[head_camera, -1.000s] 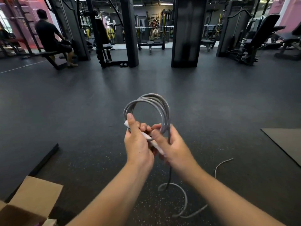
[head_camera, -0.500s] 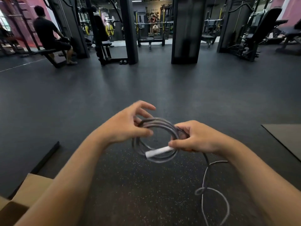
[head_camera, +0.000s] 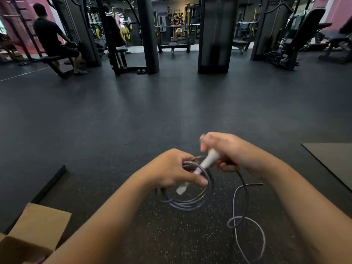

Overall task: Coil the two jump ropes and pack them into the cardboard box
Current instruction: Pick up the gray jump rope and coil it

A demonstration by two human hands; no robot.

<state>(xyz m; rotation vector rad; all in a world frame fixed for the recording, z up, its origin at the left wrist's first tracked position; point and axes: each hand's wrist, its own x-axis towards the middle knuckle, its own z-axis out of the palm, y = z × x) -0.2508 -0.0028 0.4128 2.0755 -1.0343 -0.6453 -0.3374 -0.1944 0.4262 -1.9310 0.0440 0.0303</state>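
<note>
Gripping the coil [head_camera: 187,197] left-handed [head_camera: 172,170], lowered it since before; right hand [head_camera: 231,151] clutched white handle [head_camera: 207,161], wrapping unfinished.

Coiled jump rope [head_camera: 187,203]: grey with a faint violet tint; its handle [head_camera: 204,164] is white. Loose rope [head_camera: 247,220] trailing on the floor: pale grey. Floor [head_camera: 171,115]: dark charcoal, speckled with fine white and coloured flecks in the near part. Floor mat [head_camera: 335,159], right: plain grey-brown. Cardboard box [head_camera: 36,231], lower left: plain tan-brown flaps, darker brown inside. Columns [head_camera: 215,35]: black. Weight plates [head_camera: 125,33] in the background: yellow. Wall [head_camera: 337,8] at the far right: pink. Seated person [head_camera: 51,39], upper left: black shirt and black shorts. Gym machines [head_camera: 289,44]: black frames.
</note>
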